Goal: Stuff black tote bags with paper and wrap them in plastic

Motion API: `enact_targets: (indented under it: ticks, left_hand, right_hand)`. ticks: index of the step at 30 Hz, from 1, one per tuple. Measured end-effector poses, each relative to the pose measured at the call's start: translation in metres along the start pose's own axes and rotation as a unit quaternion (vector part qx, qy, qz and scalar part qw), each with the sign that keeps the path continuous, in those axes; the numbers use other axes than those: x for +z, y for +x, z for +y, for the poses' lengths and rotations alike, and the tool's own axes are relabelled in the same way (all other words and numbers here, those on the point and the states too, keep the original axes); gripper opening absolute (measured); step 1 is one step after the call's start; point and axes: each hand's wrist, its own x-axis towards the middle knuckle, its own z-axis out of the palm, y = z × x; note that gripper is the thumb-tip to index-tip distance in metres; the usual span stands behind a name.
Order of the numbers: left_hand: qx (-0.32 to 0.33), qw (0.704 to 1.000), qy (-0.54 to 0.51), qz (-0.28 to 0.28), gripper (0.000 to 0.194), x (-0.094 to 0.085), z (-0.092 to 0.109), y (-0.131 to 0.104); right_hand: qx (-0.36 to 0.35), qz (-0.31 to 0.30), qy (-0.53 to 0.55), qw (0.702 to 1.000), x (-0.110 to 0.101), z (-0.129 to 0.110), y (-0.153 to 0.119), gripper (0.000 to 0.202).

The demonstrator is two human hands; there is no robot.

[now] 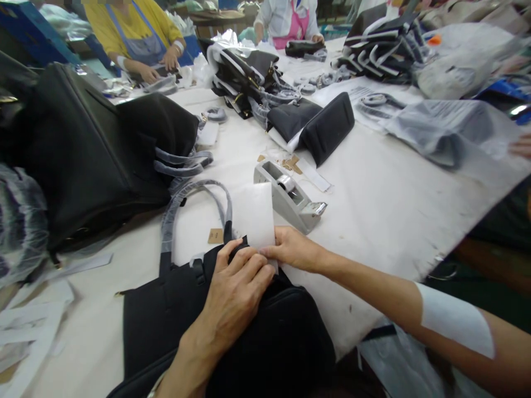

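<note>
A black handbag (157, 315) lies on the table in front of me, its handles (168, 232) wrapped in clear plastic. My left hand (240, 282) is closed over the bag's top edge, fingers curled on the black material. Beside it, my right hand (294, 249) pinches a white sheet (255, 213) between thumb and fingers. The sheet's lower end meets the bag's opening; how far in it reaches is hidden. A small brown tag (215, 236) rests near the handles. Just beyond my right hand stands a grey tape dispenser (290, 196).
Large black bags (83, 149) crowd the left side. Farther off are a pile of black bags (244, 72), a dark bag (327, 130) and plastic wrapping (448, 127). Two people (133, 33) work across the table; another person's hand (520, 145) shows at the right edge.
</note>
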Motion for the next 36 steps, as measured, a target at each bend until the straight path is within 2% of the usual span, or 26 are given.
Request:
enact_targets:
  ticks: [3,5,7,9,11,14,15,17,20,22,28,32,34,36]
  left_hand:
    - [-0.005,1.0,0.0,-0.002,0.015,-0.001,-0.001,0.001]
    - [-0.011,1.0,0.003,-0.002,0.015,-0.003,-0.002,0.002]
    - [-0.015,1.0,0.002,-0.004,0.015,-0.005,-0.003,0.004]
    - [-0.02,1.0,-0.005,-0.007,0.014,-0.006,-0.005,0.006]
    - [-0.027,0.999,-0.015,-0.009,0.013,-0.006,-0.006,0.007]
    - [-0.043,0.999,-0.023,-0.008,0.012,-0.003,-0.008,0.005]
    - [-0.049,0.999,-0.021,-0.007,0.011,-0.002,-0.008,0.004]
    - [-0.053,0.998,-0.016,-0.006,0.011,0.001,-0.009,0.002]
    - [-0.042,0.999,-0.006,-0.011,0.009,0.003,-0.008,0.001]
    - [-0.044,0.999,0.001,-0.013,0.008,0.003,-0.007,0.001]
    - [-0.087,0.996,-0.005,-0.007,0.01,0.0,-0.008,0.006]
    - [-0.097,0.995,-0.021,-0.02,0.01,0.001,-0.011,0.008]
    - [-0.091,0.995,-0.026,-0.022,0.009,0.002,-0.011,0.008]
    - [-0.081,0.996,-0.032,-0.024,0.007,0.004,-0.01,0.008]
  right_hand:
    - [0.032,-0.092,-0.035,0.995,0.0,0.011,-0.004,0.021]
    - [0.057,-0.142,-0.106,0.983,-0.003,0.012,-0.006,0.016]
    - [0.096,-0.18,-0.198,0.959,-0.007,0.011,-0.009,0.007]
    - [0.155,-0.229,-0.245,0.929,-0.009,0.009,-0.013,0.011]
    - [0.188,-0.273,-0.229,0.915,-0.011,0.009,-0.018,0.013]
    - [0.182,-0.296,-0.118,0.93,-0.016,0.006,-0.023,0.005]
    - [0.182,-0.294,-0.079,0.935,-0.018,0.003,-0.024,0.003]
    - [0.182,-0.259,-0.033,0.948,-0.02,-0.002,-0.021,0.012]
    - [0.155,-0.135,-0.065,0.977,-0.02,-0.007,-0.013,0.022]
    - [0.153,-0.082,-0.077,0.982,-0.016,-0.005,-0.009,0.025]
    - [0.202,-0.122,-0.072,0.969,-0.01,0.019,-0.022,0.022]
    - [0.203,-0.099,0.027,0.974,-0.009,0.021,-0.027,0.032]
    - [0.182,-0.084,0.04,0.979,-0.008,0.017,-0.019,0.037]
    - [0.123,-0.082,-0.003,0.989,-0.007,0.014,-0.008,0.035]
